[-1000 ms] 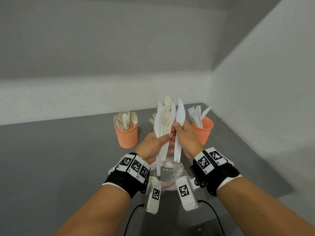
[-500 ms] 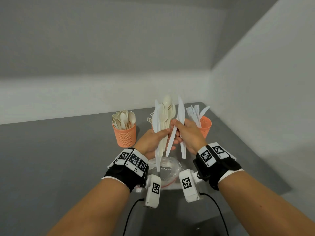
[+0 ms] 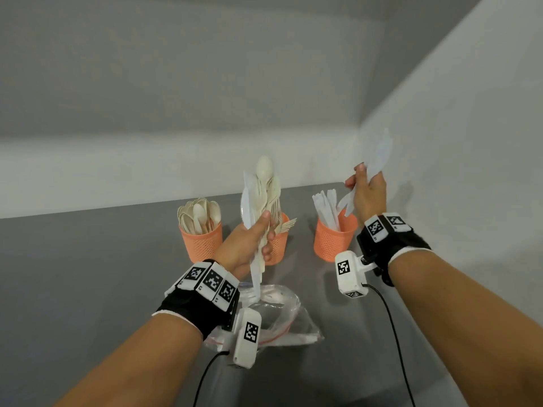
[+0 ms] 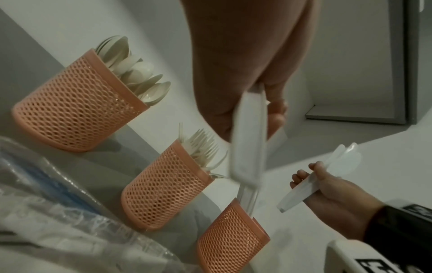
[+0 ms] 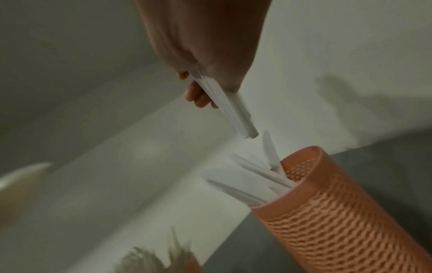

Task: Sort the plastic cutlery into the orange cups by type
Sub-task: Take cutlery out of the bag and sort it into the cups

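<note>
Three orange mesh cups stand in a row on the grey table: a spoon cup (image 3: 201,240) (image 4: 77,105) on the left, a fork cup (image 3: 277,245) (image 4: 163,192) in the middle, a knife cup (image 3: 330,240) (image 4: 230,240) (image 5: 339,212) on the right. My left hand (image 3: 249,242) grips an upright bundle of mixed cutlery (image 3: 261,201) (image 4: 249,147) in front of the fork cup. My right hand (image 3: 367,192) (image 4: 327,186) holds two white knives (image 3: 379,154) (image 5: 224,105) tilted, handles down, just above the knife cup.
A clear plastic zip bag (image 3: 273,315) (image 4: 58,221) lies crumpled on the table below my left hand. Light walls (image 3: 455,142) close the table's back and right sides, close behind the knife cup. Cables hang from both wrist cameras.
My right hand pulled two knives out of the bundle and carried them right and up, over the knife cup. The left hand kept hold of the remaining bundle.
</note>
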Available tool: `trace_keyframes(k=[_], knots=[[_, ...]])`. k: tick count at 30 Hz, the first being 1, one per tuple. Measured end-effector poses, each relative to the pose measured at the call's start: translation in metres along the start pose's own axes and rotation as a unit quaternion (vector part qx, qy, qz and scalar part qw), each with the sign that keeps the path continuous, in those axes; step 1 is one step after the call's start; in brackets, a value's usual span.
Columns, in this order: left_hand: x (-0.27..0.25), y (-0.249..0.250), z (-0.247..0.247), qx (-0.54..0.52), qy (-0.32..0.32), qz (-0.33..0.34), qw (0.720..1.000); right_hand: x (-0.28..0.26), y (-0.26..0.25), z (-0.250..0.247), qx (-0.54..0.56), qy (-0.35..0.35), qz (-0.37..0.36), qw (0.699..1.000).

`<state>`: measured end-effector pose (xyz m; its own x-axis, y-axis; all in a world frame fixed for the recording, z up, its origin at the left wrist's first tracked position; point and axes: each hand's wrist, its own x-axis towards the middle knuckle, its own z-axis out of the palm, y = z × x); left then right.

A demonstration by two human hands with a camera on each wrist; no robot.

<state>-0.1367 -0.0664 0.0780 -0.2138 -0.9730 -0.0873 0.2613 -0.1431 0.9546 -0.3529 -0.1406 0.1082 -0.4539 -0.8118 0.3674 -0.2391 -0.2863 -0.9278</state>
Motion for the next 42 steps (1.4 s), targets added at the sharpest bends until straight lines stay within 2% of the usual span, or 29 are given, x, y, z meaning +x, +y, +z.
trace_keyframes(k=[3,6,9,11,13,15,16,18,20,21,24,26,31,35,39,42], knots=[[0.002,0.0,0.003,0.009,0.005,0.012,1.0,0.01,0.022,0.003,-0.046,-0.024,0.035,0.998],[0.005,0.001,0.005,-0.011,0.011,0.024,1.0,0.013,0.038,0.005,-0.101,-0.104,0.084,0.986],[0.008,0.002,0.005,-0.025,0.025,0.02,0.999,0.01,0.043,0.008,-0.095,-0.113,0.082,0.986],[0.01,0.002,0.005,-0.022,0.04,0.02,0.999,0.008,0.039,0.01,-0.134,-0.083,0.02,0.987],[0.014,-0.001,0.005,-0.007,0.061,0.02,0.998,0.003,0.026,0.014,-0.154,-0.049,-0.074,0.984],[0.019,-0.005,0.007,0.012,0.078,0.029,0.996,-0.01,0.003,0.023,-0.11,-0.061,-0.13,0.984],[0.02,-0.008,0.008,0.023,0.082,0.036,0.996,-0.021,-0.011,0.027,-0.076,-0.105,-0.132,0.983],[0.021,-0.011,0.012,0.054,0.083,0.057,0.993,-0.045,-0.035,0.034,-0.051,-0.242,-0.109,0.963],[0.02,-0.013,0.018,0.092,0.091,0.083,0.988,-0.068,-0.046,0.04,-0.088,-0.341,-0.084,0.932],[0.02,-0.014,0.021,0.112,0.106,0.097,0.983,-0.076,-0.047,0.042,-0.118,-0.361,-0.073,0.922],[0.019,-0.016,0.026,0.156,0.154,0.116,0.969,-0.09,-0.044,0.049,-0.194,-0.35,-0.069,0.914],[0.014,-0.016,0.028,0.156,0.158,0.124,0.967,-0.093,-0.043,0.051,-0.205,-0.335,-0.065,0.918],[0.004,-0.013,0.031,0.167,0.097,0.167,0.967,-0.098,-0.05,0.051,-0.198,-0.32,-0.046,0.925],[0.001,-0.015,0.024,0.149,0.051,0.148,0.976,-0.101,-0.05,0.049,-0.177,-0.321,-0.041,0.93],[-0.005,-0.011,0.028,0.052,0.019,0.112,0.992,-0.104,-0.046,0.049,-0.108,-0.337,0.04,0.935],[-0.006,-0.009,0.025,-0.055,0.041,0.067,0.995,-0.105,-0.047,0.047,-0.031,-0.354,0.09,0.93]])
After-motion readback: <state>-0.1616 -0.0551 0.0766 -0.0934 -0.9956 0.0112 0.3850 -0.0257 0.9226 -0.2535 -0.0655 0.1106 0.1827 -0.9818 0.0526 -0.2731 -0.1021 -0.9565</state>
